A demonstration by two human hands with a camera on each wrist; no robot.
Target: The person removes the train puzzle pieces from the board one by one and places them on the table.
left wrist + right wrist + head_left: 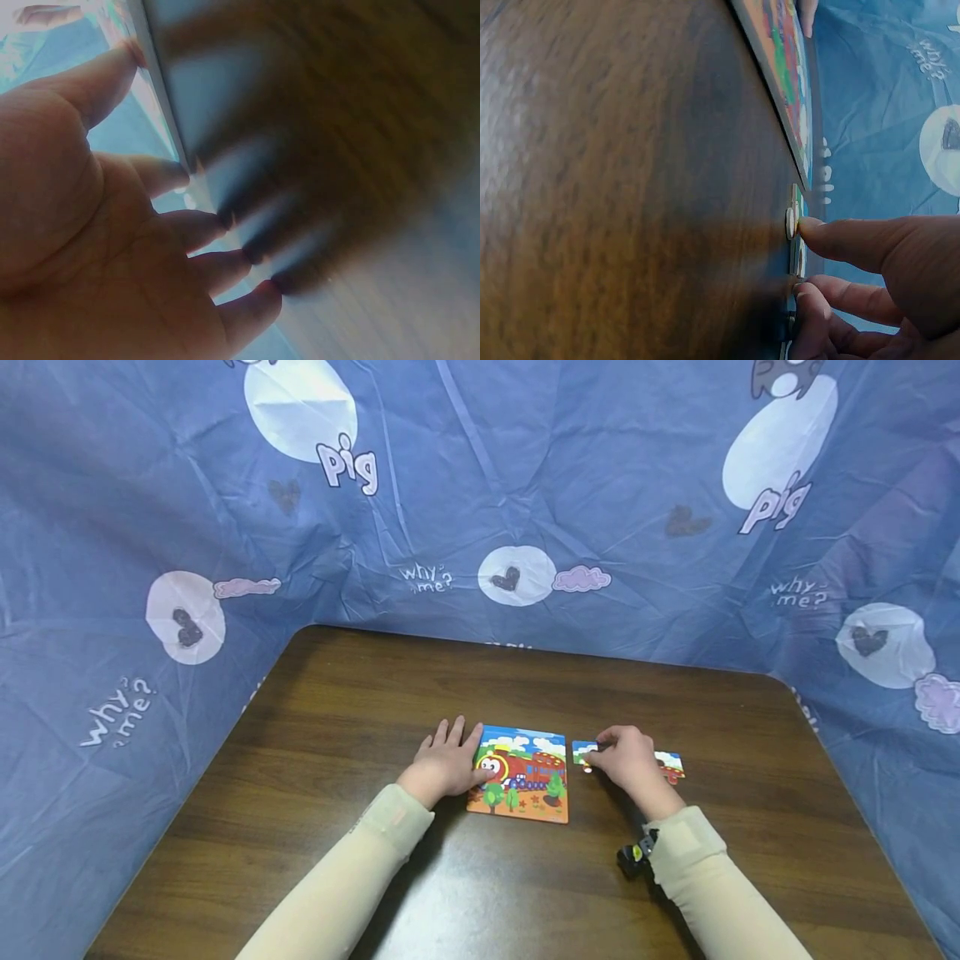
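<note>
Splayed left hand (pixel 444 766) touches puzzle (pixel 525 777) edge; right hand (pixel 628 762) pinches a piece (pixel 583 750) across a narrow gap.

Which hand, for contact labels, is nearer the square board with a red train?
Left: left hand touches the board at its left edge; right hand is apart, right of it.

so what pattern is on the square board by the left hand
The board shows a red train with green trees; clearest in the head view.
</note>
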